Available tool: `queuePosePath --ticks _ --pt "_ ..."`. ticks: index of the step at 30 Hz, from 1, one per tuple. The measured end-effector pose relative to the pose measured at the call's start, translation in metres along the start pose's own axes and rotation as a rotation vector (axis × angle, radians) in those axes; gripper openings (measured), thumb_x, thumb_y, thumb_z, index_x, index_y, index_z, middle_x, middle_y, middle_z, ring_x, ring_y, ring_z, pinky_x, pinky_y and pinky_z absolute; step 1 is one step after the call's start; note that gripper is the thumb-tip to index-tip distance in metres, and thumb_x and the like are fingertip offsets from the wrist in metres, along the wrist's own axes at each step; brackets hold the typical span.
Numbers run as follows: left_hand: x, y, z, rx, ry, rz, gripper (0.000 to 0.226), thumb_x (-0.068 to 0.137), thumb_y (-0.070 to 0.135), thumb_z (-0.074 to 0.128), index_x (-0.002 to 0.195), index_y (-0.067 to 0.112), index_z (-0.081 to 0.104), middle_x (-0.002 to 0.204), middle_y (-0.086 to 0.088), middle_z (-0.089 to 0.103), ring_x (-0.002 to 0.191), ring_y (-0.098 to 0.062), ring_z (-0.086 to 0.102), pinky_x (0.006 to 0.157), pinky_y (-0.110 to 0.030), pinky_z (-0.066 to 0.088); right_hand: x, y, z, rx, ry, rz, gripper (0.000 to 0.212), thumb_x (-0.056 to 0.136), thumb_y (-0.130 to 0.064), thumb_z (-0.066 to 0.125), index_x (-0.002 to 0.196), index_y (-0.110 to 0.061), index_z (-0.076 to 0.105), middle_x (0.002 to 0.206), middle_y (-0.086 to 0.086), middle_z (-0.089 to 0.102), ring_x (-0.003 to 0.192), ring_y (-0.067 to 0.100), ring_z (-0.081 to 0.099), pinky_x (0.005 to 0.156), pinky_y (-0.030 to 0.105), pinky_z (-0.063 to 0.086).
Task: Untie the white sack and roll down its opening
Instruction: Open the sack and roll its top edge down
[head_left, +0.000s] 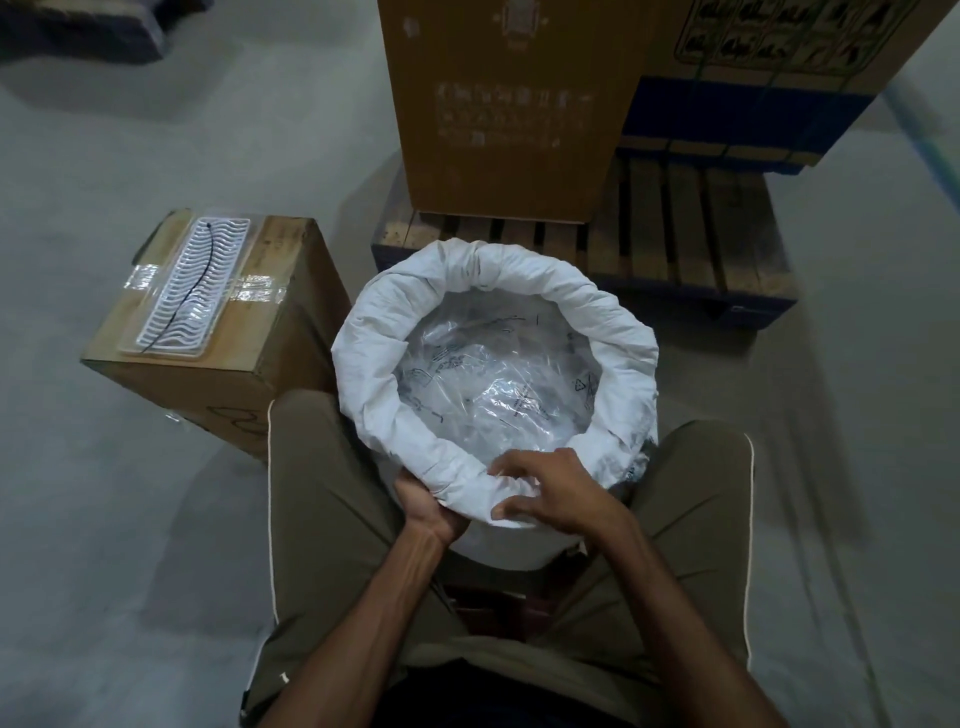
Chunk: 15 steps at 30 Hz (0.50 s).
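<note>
White sack (363, 332) is standing between my knees in the lower middle of the frame, its mouth open and its rim rolled into a thick ring. At the near edge of that ring, my left hand (423, 506) is cupping the roll from below and outside, fingers curling round it. Just to the right, my right hand (550, 493) is lying over the top of the same stretch of rim, fingers bent and pressing into the white fabric, thumb tucking under the fold. Inside the sack, clear plastic bags (493, 379) are filling the opening. Further up on the left, a taped cardboard box (270, 312) is carrying a white wavy tray (195, 280). Beyond the sack, in the upper middle, a wooden pallet (691, 234) is bearing a tall brown carton (498, 104).
</note>
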<state>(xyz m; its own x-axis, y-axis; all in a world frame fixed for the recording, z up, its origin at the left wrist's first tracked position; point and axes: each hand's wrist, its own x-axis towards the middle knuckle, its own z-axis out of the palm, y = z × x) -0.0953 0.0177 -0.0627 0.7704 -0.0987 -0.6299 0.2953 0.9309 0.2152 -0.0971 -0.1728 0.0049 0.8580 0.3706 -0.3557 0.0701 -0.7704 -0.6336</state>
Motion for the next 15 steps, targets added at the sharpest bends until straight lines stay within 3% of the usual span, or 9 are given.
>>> queuePosePath --ticks 3,5,6,9,11,13,14,15 --pt "0.002 0.0 0.002 0.019 0.008 0.024 0.046 0.042 0.03 0.098 0.079 0.009 0.079 0.081 -0.01 0.074 0.075 -0.026 0.075 0.066 -0.043 0.063 0.019 -0.001 -0.013 -0.058 -0.092 0.037 0.068 0.049 -0.066 0.086 0.109 -0.04 0.066 0.101 -0.021 0.069 0.091 -0.002 0.062 0.083 0.033 0.054" --pt "-0.005 -0.002 0.011 -0.013 0.079 0.076 0.022 0.069 0.034 0.074 0.072 0.012 0.076 0.073 -0.006 0.072 0.067 -0.021 0.073 0.067 -0.034 0.061 0.028 -0.004 -0.014 -0.121 -0.156 0.03 0.071 0.045 -0.061 0.092 0.106 -0.035 0.066 0.099 -0.016 0.069 0.086 0.003 0.062 0.074 0.03 0.054" --pt "-0.005 -0.003 0.015 0.013 0.099 0.095 0.028 0.08 0.037 0.06 0.071 0.014 0.074 0.071 -0.004 0.07 0.066 -0.019 0.071 0.071 -0.032 0.059 0.031 -0.004 -0.011 -0.134 -0.157 0.014 0.069 0.045 -0.057 0.094 0.103 -0.031 0.066 0.097 -0.013 0.069 0.083 0.005 0.061 0.071 0.03 0.053" --pt "-0.007 0.0 0.032 0.209 0.178 0.075 0.042 0.102 0.033 0.037 0.08 0.013 0.067 0.076 -0.007 0.067 0.069 -0.019 0.067 0.076 -0.037 0.049 0.038 0.0 0.0 -0.2 -0.059 -0.04 0.051 0.053 -0.043 0.088 0.092 -0.024 0.061 0.088 -0.007 0.065 0.079 0.013 0.056 0.061 0.031 0.044" --pt "-0.006 0.004 0.031 0.397 0.259 0.112 0.031 0.104 0.026 0.041 0.088 0.011 0.063 0.087 -0.013 0.064 0.075 -0.022 0.062 0.073 -0.038 0.051 0.037 0.004 0.007 -0.214 0.051 -0.039 0.04 0.055 -0.033 0.08 0.084 -0.023 0.054 0.078 -0.006 0.061 0.074 0.017 0.055 0.056 0.03 0.037" --pt "-0.014 0.005 0.022 0.675 0.423 0.29 0.005 0.097 0.015 0.056 0.102 0.014 0.056 0.107 -0.021 0.063 0.087 -0.027 0.063 0.075 -0.041 0.055 0.034 0.007 0.016 -0.217 0.146 -0.031 0.036 0.057 -0.026 0.072 0.082 -0.023 0.046 0.075 -0.005 0.058 0.072 0.022 0.055 0.057 0.031 0.038" --pt "-0.024 0.004 0.018 0.878 0.522 0.468 0.022 0.091 0.01 0.062 0.108 0.017 0.049 0.114 -0.02 0.059 0.094 -0.03 0.061 0.082 -0.046 0.055 0.034 0.008 0.022 -0.226 0.169 -0.032 0.035 0.059 -0.023 0.069 0.083 -0.024 0.043 0.076 -0.004 0.058 0.073 0.024 0.057 0.058 0.032 0.041" --pt "-0.034 0.003 0.011 1.074 0.502 0.712 0.035 0.087 0.006 0.065 0.11 0.02 0.043 0.115 -0.016 0.055 0.098 -0.03 0.058 0.089 -0.047 0.052 0.034 0.008 0.029 -0.245 0.179 -0.038 0.035 0.061 -0.022 0.066 0.084 -0.024 0.041 0.077 -0.003 0.058 0.073 0.027 0.058 0.059 0.034 0.044"
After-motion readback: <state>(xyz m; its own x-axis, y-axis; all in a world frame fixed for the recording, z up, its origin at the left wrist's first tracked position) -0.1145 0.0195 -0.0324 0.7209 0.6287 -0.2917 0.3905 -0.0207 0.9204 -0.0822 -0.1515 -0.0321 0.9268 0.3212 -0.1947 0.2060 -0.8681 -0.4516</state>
